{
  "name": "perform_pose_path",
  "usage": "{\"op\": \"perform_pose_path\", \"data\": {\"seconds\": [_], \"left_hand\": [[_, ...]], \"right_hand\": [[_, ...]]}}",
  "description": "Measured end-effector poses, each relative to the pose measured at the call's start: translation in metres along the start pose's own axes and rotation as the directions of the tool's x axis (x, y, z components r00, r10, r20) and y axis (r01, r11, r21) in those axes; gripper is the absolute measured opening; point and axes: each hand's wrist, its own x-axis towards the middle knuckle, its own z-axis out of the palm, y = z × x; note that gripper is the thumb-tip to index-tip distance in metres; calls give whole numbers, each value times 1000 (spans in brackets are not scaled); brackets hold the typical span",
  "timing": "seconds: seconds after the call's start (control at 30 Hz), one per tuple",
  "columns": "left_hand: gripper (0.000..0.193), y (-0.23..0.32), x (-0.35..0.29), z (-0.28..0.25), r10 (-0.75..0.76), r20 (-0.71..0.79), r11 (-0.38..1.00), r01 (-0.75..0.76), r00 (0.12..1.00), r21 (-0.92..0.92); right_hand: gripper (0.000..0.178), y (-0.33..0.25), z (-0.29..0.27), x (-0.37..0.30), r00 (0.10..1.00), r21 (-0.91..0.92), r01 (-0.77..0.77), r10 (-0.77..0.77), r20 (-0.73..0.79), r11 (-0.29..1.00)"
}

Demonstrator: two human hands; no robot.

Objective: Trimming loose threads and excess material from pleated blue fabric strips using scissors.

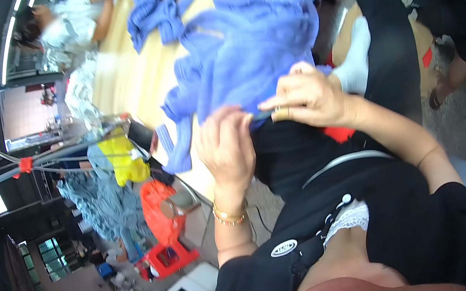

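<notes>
Pale wooden table [131,82] carries heaped, ribbed blue knit cloth [253,44]; our left hand [226,146] and right hand [307,97] seemingly pinch its blurred edge, 2 fists closed.

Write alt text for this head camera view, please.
Two bare hands, left hand and right hand, grip the edge of a blue knitted fabric piece spread across a pale wooden table; another person sits at its far end.
</notes>
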Motion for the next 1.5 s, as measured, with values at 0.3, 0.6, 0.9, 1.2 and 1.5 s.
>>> {"op": "perform_pose_path", "data": {"seconds": [0.3, 0.6, 0.9, 1.2, 1.5], "left_hand": [[5, -2, -13, -8, -178, -186, 974, 147, 966, -173], [25, -26, -42, -7, -374, 7, 881, 358, 927, -310], [22, -42, -64, -7, -516, 28, 758, 471, 856, -452], [10, -39, -61, -20, -496, 10, 773, 447, 868, -450], [6, -22, -20, -71, -253, 145, 927, 283, 956, -246]], "right_hand": [[32, -7, -9, -16, 978, 327, -202, 210, 12, 923], [44, -1, -2, -28, 901, 397, -410, 434, 33, 821], [38, 11, 7, -10, 919, 287, -395, 376, 120, 873], [21, 9, -20, -12, 873, 590, -475, 434, 222, 654], [20, -4, -84, 7, 970, 415, -241, 235, 68, 877]]}}
